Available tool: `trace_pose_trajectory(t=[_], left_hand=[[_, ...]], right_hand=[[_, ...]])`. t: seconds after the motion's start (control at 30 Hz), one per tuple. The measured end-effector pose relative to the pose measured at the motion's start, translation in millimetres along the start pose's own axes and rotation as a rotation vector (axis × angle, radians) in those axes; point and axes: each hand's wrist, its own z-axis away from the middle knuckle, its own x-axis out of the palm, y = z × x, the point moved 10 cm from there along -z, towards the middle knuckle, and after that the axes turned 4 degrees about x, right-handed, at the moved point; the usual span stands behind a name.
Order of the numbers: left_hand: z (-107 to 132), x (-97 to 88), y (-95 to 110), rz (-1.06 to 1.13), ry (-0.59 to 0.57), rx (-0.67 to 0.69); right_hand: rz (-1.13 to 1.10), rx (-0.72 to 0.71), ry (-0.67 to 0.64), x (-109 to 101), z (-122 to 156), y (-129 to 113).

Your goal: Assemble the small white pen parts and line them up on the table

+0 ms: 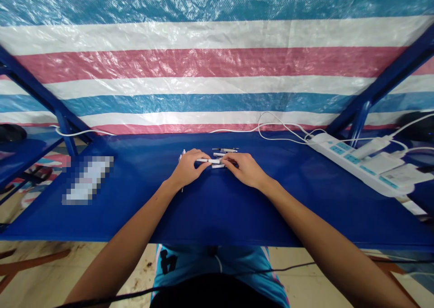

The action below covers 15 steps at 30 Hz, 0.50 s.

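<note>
Both hands point(185, 168) point(246, 170) pinch a white pen point(208, 161); power strip point(352, 160) labels are unreadable.

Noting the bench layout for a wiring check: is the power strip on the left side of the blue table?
No, the power strip lies at the right end of the blue table, well to the right of the person's right hand.

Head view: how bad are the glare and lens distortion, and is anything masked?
In the head view, glare sheens across the striped woven plastic tarp; wide-angle distortion bows the blue tabletop's front edge; a pixelated patch masks whatever lies there; the slim white pens look small but fairly sharp.
</note>
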Motion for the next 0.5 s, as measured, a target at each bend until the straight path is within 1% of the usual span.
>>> trace_pose_trajectory(t=[0.13, 0.5], left_hand=[[0.2, 0.7, -0.2, -0.004, -0.001, 0.006], [-0.2, 2.8, -2.5, -0.008, -0.006, -0.004]], right_hand=[[-0.039, -0.014, 0.022, -2.1, 0.7, -2.7], [-0.051, -0.023, 0.031, -3.7, 1.0, -5.0]])
